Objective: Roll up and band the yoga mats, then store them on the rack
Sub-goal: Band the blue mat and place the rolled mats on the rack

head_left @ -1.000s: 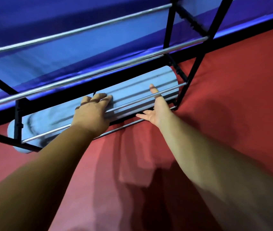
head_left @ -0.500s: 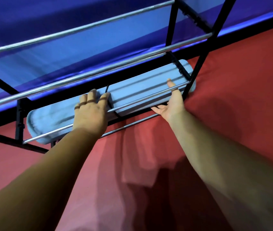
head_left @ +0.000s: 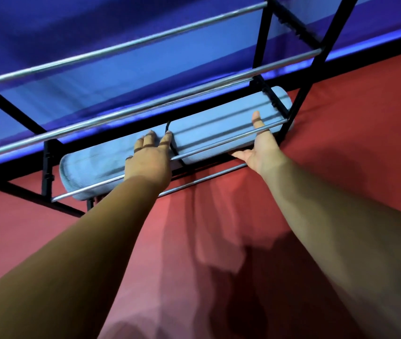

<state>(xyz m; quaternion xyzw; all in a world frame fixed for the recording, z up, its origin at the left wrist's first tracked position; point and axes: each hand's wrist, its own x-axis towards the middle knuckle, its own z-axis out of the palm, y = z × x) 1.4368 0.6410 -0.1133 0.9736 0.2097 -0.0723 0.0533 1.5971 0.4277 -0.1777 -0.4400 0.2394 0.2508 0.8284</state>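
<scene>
yoga mat (head_left: 214, 130) on rack (head_left: 262, 40): likely light, soft, springy | left hand (head_left: 149, 160), right hand (head_left: 261, 148): fingers straight, pressing flat | grip beside band (head_left: 176, 152)

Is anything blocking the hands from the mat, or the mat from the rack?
Nothing visible. The left hand and right hand touch the blue mat, lying in the rack behind a silver rail.

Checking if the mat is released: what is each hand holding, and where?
Neither hand grips anything. The left hand lies flat on the rolled mat beside its black band; the right hand presses open against its right part.
</scene>
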